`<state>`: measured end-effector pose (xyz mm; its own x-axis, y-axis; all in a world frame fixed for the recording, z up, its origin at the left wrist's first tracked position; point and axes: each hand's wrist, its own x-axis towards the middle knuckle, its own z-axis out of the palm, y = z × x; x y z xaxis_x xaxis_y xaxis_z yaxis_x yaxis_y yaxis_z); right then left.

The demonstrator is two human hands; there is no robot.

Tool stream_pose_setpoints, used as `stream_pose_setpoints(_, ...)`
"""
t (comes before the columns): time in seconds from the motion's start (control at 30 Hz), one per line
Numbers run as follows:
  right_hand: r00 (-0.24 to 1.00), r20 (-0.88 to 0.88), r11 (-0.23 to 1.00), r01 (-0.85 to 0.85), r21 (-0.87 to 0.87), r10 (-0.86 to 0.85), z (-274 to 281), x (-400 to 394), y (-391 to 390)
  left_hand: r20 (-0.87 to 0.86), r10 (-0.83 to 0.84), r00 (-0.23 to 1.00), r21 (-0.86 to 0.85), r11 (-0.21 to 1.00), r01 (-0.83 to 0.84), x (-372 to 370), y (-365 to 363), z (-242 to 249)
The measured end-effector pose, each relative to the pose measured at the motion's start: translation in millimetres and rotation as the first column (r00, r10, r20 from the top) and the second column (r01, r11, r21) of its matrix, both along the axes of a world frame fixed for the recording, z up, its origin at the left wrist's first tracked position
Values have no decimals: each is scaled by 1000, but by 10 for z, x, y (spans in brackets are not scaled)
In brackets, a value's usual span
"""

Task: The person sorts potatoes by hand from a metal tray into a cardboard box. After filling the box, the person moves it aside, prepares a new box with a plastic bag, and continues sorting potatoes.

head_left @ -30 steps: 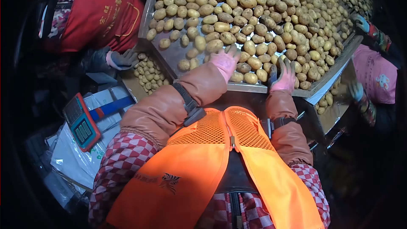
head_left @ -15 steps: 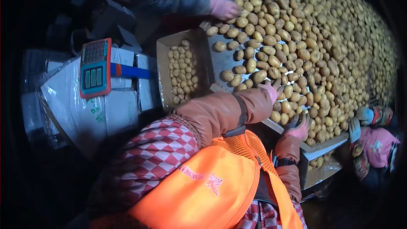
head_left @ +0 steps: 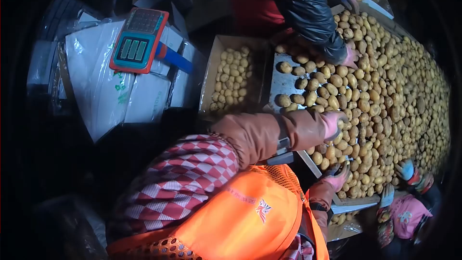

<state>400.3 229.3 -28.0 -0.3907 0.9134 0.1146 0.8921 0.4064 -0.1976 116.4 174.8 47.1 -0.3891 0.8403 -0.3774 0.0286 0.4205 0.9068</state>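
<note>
My left hand (head_left: 333,125), in a pink glove with a brown sleeve, reaches over the sorting table's potatoes (head_left: 370,110). Its fingers curl round a potato (head_left: 341,124), only partly visible. Closer to the table's near edge is my right hand (head_left: 338,177), also in a pink glove with darker fingers. Those fingers are spread apart and touch the potatoes beside them. The potatoes lie thick on the right and more thinly over the pale metal surface (head_left: 284,83) on the left.
A carton (head_left: 210,79) of smaller potatoes stands left of the table, near a scale display (head_left: 137,43) and plastic-wrapped white boxes (head_left: 101,62). One co-worker's gloved hand (head_left: 351,56) is among the potatoes at the top; another person (head_left: 409,214) works at lower right.
The view has shifted, moving the carton and scale up and right in it. My left hand has gone from spread to curled. The upper co-worker's arm now reaches further over the potatoes.
</note>
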Motion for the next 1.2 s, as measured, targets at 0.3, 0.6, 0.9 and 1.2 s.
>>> stream_pose_setpoints(0.3,999,39,1000,15,10,-15,-35,-15,36,386,626,678,307,606,-734,-1149,-1962,-140)
stream_pose_setpoints(0.6,1000,5,1000,11,17,-12,-5,-59,19,-82,595,799,-350,734,-582,-808,-3049,-1387)
stream_pose_setpoints(0.9,1000,-13,1000,-14,19,15,156,-150,-81,543,766,345,-475,618,-627,-808,-3350,-2566)
stream_pose_setpoints(1.2,999,-43,998,-21,55,24,171,-200,-104,520,786,333,-505,598,-623,-862,-3447,-2906)
